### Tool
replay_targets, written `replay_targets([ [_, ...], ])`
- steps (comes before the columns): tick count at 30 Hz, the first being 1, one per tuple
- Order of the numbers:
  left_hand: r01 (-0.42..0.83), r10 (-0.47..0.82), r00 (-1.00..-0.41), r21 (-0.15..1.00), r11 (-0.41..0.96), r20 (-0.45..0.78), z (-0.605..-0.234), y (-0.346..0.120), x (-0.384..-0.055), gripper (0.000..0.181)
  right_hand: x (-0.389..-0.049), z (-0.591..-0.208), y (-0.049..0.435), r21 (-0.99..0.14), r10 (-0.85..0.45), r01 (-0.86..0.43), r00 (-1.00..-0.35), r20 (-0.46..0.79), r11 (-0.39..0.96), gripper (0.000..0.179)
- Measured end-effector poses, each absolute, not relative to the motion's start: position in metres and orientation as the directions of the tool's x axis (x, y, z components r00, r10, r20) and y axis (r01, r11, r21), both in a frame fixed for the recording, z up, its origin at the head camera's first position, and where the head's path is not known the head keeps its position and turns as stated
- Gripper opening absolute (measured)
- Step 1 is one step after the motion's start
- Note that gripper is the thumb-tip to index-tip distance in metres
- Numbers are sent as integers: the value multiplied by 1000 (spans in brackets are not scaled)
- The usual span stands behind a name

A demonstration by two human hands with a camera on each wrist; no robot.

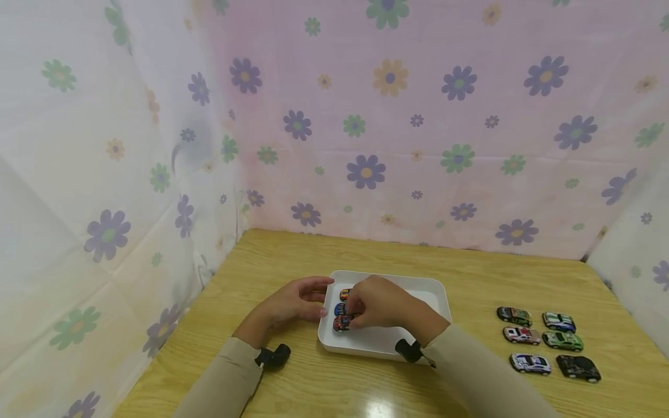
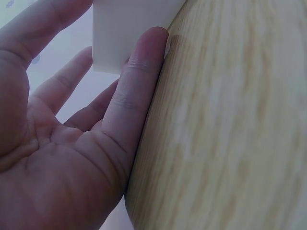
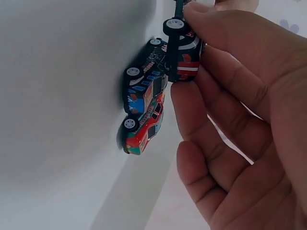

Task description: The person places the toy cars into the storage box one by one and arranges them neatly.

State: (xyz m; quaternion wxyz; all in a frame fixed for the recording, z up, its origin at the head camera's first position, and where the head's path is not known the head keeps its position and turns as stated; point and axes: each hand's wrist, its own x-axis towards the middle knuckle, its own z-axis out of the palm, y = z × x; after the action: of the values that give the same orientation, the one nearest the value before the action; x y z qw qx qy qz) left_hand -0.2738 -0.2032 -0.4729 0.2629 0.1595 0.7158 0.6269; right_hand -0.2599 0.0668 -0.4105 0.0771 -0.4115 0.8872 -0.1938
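The right hand [image 1: 378,305] reaches into a white tray [image 1: 431,293] on the wood-grain tabletop [image 1: 292,249] and pinches a red-and-black toy car [image 1: 341,324] between thumb and fingers, near the tray's left side. Whether this car's wheels touch the tray floor, I cannot tell. Just beyond it inside the tray stand a blue toy car [image 1: 340,309] and, farther from the person, an orange-red toy car [image 1: 345,294], the three forming a row along the left wall. The left hand [image 1: 292,302] grasps nothing; its fingers are spread and loosely bent beside the tray's left wall, and its lower edge lies along the tabletop. Well apart to the right of the tray, six more toy cars stand on the tabletop in two columns: a dark car with green and orange markings [image 1: 514,316], a red-and-white car [image 1: 522,335] and a white car with bluish markings [image 1: 530,363] in the nearer column; a white-and-green car [image 1: 559,321], a green car [image 1: 563,341] and a black car [image 1: 578,368] in the other. Flower-printed cloth [image 1: 334,145] hangs behind the tabletop.
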Motion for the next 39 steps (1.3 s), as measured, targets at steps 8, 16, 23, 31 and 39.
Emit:
replay_targets([
  [8, -102, 559, -809, 980, 170, -181, -472, -203, -273, 75, -258, -411, 61, -408, -744, -658, -663, -85, 633, 15],
  [16, -103, 555, -813, 981, 163, -178, -471, -202, -273, 75, -255, -410, 60, -431, -740, -637, -663, -115, 639, 18],
  [23, -96, 555, -813, 981, 169, -176, -471, -203, -273, 76, -256, -410, 61, -465, -740, -617, -659, -137, 635, 20],
  [31, -89, 566, -807, 983, 163, -167, -475, -205, -274, 76, -260, -416, 61, -475, -730, -600, -668, -147, 644, 20],
  [39, -97, 562, -810, 982, 160, -171, -476, -204, -276, 74, -258, -414, 64, -479, -719, -585, -677, -157, 655, 19],
])
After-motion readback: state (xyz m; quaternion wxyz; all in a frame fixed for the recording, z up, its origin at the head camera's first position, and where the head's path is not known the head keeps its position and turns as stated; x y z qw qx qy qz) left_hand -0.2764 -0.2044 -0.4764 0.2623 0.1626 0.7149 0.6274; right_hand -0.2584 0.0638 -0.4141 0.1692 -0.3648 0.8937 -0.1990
